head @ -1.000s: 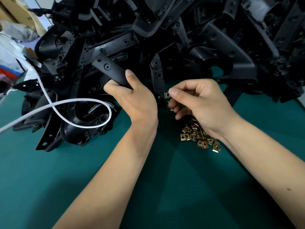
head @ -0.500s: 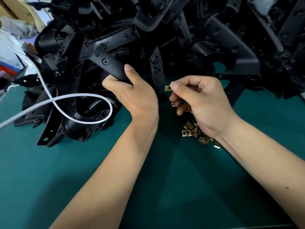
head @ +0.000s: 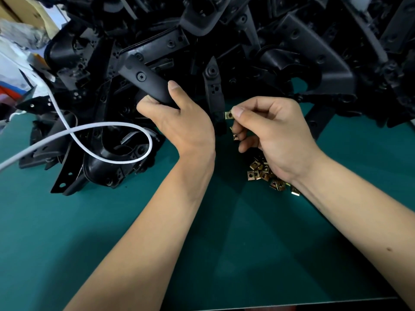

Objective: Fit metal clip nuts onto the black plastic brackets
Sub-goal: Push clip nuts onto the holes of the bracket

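My left hand [head: 179, 122] grips a black plastic bracket [head: 146, 79] by its long arm, above the green mat. A second arm of black plastic [head: 214, 90] points down just right of that hand. My right hand [head: 274, 131] pinches a brass-coloured clip nut [head: 228, 114] between thumb and forefinger, right at the lower end of that arm. Another clip nut [head: 235, 137] shows in the curled lower fingers of the same hand. A small heap of loose clip nuts [head: 262, 173] lies on the mat under my right wrist.
A large heap of black plastic brackets [head: 292, 41] fills the back of the green mat [head: 202, 254]. A white cable [head: 101, 131] loops over the brackets at the left. Cardboard and cloth clutter [head: 18, 30] sits at the far left edge.
My right hand has raised the pinched clip nut a little, up to the lower end of the bracket arm. My left hand keeps its grip on the bracket.
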